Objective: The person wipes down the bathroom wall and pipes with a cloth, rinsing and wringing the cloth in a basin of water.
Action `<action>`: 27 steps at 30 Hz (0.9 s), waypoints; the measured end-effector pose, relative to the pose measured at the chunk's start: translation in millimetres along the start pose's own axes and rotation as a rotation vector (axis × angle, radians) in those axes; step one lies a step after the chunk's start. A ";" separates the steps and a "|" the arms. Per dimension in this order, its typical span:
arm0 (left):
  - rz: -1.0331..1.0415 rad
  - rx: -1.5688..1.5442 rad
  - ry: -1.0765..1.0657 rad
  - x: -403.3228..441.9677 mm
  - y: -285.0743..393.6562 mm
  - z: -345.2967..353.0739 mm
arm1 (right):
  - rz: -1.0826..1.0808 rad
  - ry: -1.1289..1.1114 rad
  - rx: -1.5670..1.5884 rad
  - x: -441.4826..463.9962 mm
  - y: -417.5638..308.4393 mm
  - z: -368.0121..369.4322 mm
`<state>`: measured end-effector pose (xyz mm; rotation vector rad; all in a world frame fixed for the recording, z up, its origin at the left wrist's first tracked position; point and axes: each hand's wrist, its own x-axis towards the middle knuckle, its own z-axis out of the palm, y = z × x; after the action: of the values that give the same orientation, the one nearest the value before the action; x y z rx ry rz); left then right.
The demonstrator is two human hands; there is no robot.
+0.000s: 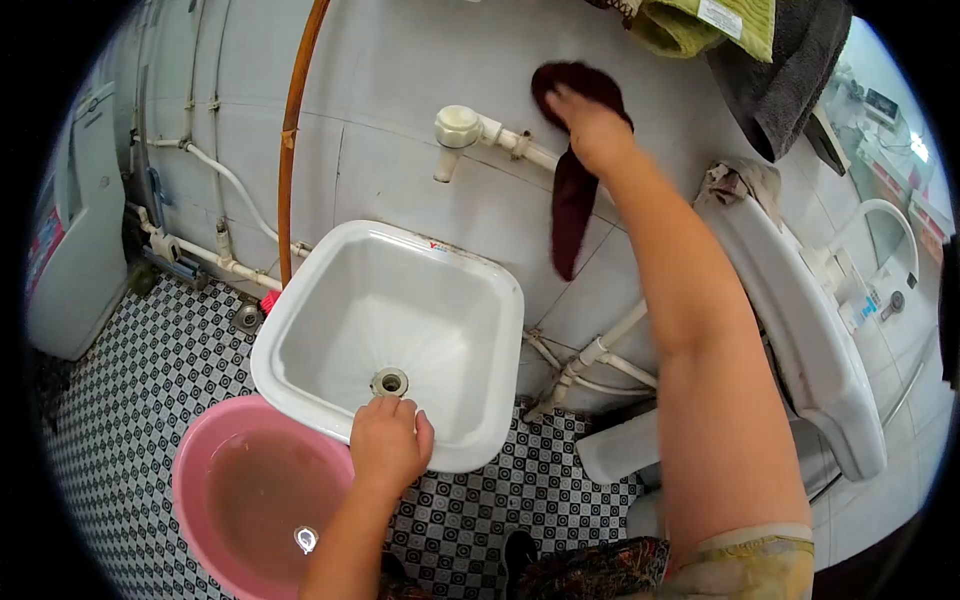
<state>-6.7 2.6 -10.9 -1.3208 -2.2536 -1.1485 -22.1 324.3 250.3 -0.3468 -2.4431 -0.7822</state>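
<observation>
Head view: holding dark red cloth [573,205] up at tiled wall [400,60] with right hand [590,125], across pale pipe [542,157] beside tap [457,128], and resting left hand [390,445], with fingers curled, on front rim of white sink [510,310]. Judged as wiping, though possibly hanging up; calls next for firm finger pressure and control of the dangling lower end. Hard to make out right fingertips, blurred against the cloth; cannot tell whether gripping rim or merely leaning at left, with underside hidden.

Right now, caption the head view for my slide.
Right hand with dark cloth at the wall, left hand at sink.
</observation>
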 end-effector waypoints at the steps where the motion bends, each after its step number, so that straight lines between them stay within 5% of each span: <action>1: -0.015 0.003 -0.014 -0.5 0.5 -0.9 | -0.032 -0.074 -0.023 -13.0 -2.0 -1.1; 7: 0.007 -0.020 0.006 -1.5 -3.9 0.3 | 0.042 -0.278 -0.102 -57.1 13.8 -16.2; 13: -0.021 0.012 -0.006 0.2 -0.3 0.8 | 0.099 0.185 -0.009 -25.5 8.2 -1.7; 17: -0.013 -0.025 -0.027 0.7 -2.9 -0.5 | 0.193 -0.046 0.064 -62.6 7.7 -9.9; 23: -0.012 -0.026 -0.018 -2.0 1.8 1.1 | 0.374 0.178 0.019 -76.1 51.5 0.6; 27: 0.011 0.018 -0.002 1.5 0.2 1.2 | 0.690 0.249 0.129 -51.1 72.0 -24.4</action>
<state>-7.1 4.5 -10.7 -1.3264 -2.2501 -1.1210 58.2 363.3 270.6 -0.9149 -1.9293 -0.3364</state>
